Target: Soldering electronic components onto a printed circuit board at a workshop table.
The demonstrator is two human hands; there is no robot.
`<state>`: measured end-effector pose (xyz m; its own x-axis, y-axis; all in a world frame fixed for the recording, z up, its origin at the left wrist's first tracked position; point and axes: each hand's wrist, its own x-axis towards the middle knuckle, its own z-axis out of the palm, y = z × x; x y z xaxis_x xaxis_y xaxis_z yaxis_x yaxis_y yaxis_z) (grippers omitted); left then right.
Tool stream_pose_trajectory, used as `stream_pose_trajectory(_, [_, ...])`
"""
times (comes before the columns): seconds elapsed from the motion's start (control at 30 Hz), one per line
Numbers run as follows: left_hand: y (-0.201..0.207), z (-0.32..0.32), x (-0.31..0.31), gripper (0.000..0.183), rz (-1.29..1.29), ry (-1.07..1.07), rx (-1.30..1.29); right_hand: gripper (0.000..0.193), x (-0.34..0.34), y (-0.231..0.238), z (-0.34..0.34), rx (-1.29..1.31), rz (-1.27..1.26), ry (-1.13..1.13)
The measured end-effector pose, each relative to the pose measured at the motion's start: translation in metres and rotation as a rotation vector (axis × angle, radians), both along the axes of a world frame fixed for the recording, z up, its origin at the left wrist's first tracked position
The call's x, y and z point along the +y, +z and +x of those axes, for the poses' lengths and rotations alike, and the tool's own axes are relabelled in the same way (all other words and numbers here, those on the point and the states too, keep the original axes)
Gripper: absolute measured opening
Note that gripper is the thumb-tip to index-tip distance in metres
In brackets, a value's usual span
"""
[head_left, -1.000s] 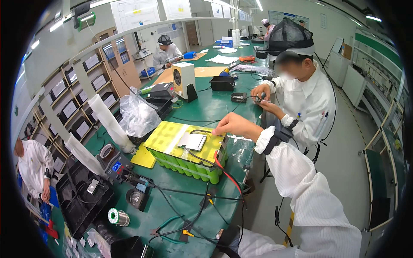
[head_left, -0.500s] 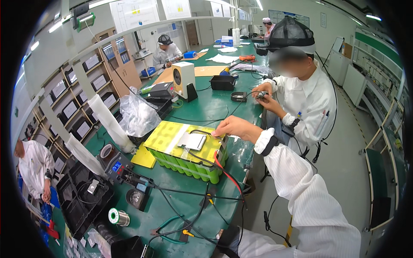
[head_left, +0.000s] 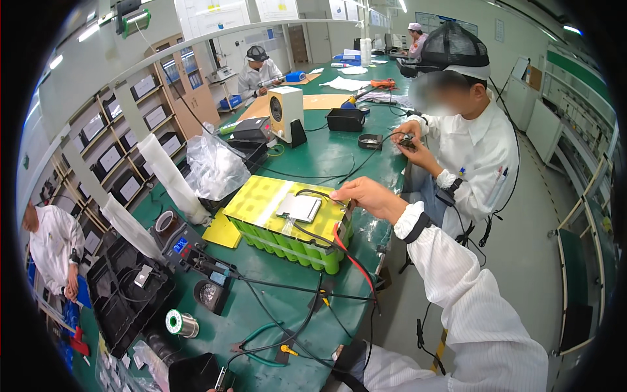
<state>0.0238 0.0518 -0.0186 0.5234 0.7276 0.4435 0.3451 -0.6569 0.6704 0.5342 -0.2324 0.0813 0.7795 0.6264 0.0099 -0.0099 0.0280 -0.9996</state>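
Battery pack (head_left: 287, 212): located mid-surface, yellow top uppermost, green cells visible along the near side.
Module on pack: one flat silver unit (head_left: 299, 208) resting on the yellow top, near its middle.
Right hand (head_left: 366, 198): over the pack's right-hand corner; thumb and fingers drawn together, pinching the black cable (head_left: 312, 191) at that corner.
Left hand (head_left: 213, 390): all but a sliver cut off by the lower edge; whether open or closed cannot be told.
Red lead (head_left: 353, 257): descends from the pack's right end toward the edge of the green surface (head_left: 307, 157).
Yellow sheet (head_left: 223, 231): flat, just beside the pack's left end.
Tools and supplies: solder spool (head_left: 181, 323) and green-handled pliers (head_left: 258, 343) nearer the wearer than the pack.
Co-worker (head_left: 467, 140): seated beyond the right hand, a small dark part held in both hands.
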Motion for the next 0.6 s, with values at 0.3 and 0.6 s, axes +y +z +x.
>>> stream_pose_trajectory(0.3, [-0.001, 0.0, 0.0, 0.018, -0.007, 0.006, -0.001, 0.027, 0.0, -0.003, -0.001, 0.001, -0.022, -0.025])
stream_pose_trajectory(0.6, [-0.009, -0.004, 0.004, 0.019, 0.003, 0.01, 0.016, 0.029, 0.002, 0.002, -0.008, -0.003, -0.047, -0.053])
